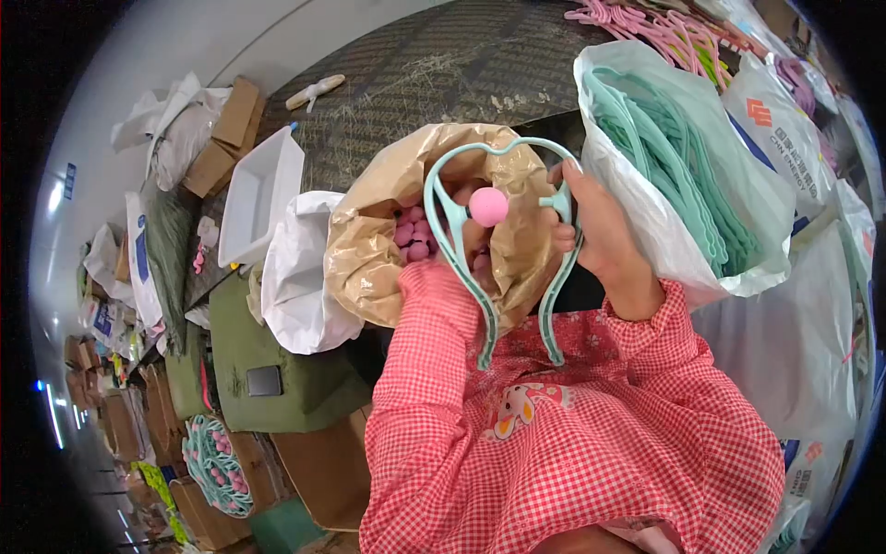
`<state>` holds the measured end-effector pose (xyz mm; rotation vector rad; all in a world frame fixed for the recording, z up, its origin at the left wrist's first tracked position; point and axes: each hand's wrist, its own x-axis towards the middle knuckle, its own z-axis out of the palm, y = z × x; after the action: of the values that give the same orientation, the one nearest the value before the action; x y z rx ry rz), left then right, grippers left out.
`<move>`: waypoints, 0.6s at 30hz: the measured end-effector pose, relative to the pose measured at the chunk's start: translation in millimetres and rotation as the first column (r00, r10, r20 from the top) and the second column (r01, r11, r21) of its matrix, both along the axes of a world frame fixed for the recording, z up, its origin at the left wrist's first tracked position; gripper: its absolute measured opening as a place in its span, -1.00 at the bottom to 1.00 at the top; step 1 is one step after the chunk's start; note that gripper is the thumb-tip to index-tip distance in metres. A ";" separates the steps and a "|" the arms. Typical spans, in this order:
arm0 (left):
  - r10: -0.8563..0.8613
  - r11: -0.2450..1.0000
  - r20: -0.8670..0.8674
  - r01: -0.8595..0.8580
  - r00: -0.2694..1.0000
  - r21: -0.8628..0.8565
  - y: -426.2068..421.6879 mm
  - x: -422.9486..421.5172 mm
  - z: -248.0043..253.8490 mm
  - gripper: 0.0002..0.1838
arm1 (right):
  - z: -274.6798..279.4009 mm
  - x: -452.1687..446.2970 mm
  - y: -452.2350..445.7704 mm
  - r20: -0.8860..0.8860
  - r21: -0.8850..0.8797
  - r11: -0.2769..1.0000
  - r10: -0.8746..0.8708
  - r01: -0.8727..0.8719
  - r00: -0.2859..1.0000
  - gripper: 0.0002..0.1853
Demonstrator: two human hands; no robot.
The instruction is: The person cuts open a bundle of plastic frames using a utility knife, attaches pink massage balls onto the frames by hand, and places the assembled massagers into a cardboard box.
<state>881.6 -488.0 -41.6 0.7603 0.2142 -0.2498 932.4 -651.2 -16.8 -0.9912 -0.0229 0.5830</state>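
A mint green plastic frame [440, 212] is upright in front of me, its two curved arms pointing down. My right hand [600, 222] is wrapped round its right side. One pink ball [488, 207] sits on the frame's left inner stub; the right stub, by my fingers, has no ball. My left hand [475, 235] reaches down into a brown paper bag [360, 254], mostly hidden by the frame and the bag's folds. Several pink balls [415, 235] lie inside the bag beside it. Whether its fingers hold a ball does not show.
On the right stands a white sack [775, 222] of green frames [664, 157]. Pink hangers [646, 28] lie at the back. Left are a white tray [263, 198], a white bag [305, 277] and a green padded surface [277, 360]. A container of finished-looking frames with balls [217, 466] stands lower left.
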 end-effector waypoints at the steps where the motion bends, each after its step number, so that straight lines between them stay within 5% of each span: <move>1: 0.034 0.998 -0.024 -0.035 0.999 -0.060 24.2 5.9 -29.7 -0.56 | -1.1 2.1 -3.8 -0.049 0.039 0.999 -0.008 0.009 0.999 -0.69; 2: 0.067 0.990 -0.049 -0.073 0.997 -0.119 44.4 12.3 -42.4 -0.60 | -2.0 3.4 -6.7 -0.098 0.077 0.997 -0.011 0.019 0.995 -0.70; 3: 0.125 0.916 -0.171 -0.047 0.977 0.399 59.2 43.6 -27.4 -0.67 | -1.9 4.6 -8.5 -0.094 0.083 0.996 -0.009 0.017 0.995 -0.70; 6: 0.290 0.844 0.287 -0.386 0.913 0.372 60.5 10.8 4.9 -0.68 | -0.8 2.0 -8.6 -0.109 0.111 0.994 0.006 0.006 0.994 -0.78; 9: 0.516 0.765 0.428 -0.624 0.741 0.158 83.1 -8.7 -9.8 -0.64 | 6.1 -4.7 -1.2 -0.045 0.113 0.992 0.069 -0.063 0.997 -0.80; 12: 0.465 0.823 0.569 -0.567 0.678 0.004 82.0 -43.8 10.3 -0.59 | 17.6 -16.5 13.5 -0.013 0.128 0.977 0.174 -0.171 0.985 -0.81; 14: 0.514 0.787 0.533 -0.617 0.672 0.018 72.2 -51.5 17.0 -0.57 | 21.6 -23.8 26.6 0.049 0.129 0.958 0.250 -0.255 0.967 -0.79; 16: 0.345 0.810 0.685 -0.572 0.642 0.129 62.0 -59.0 26.7 -0.57 | 24.5 -30.5 37.2 0.080 0.116 0.952 0.275 -0.283 0.958 -0.76; 18: 0.337 0.796 0.656 -0.576 0.676 0.185 52.6 -66.1 33.9 -0.52 | 26.3 -36.8 47.3 0.144 0.096 0.938 0.318 -0.333 0.937 -0.68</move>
<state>815.5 -435.5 -7.8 1.1061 -0.1592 0.5554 895.6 -603.9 9.5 -0.9118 -0.3382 0.8123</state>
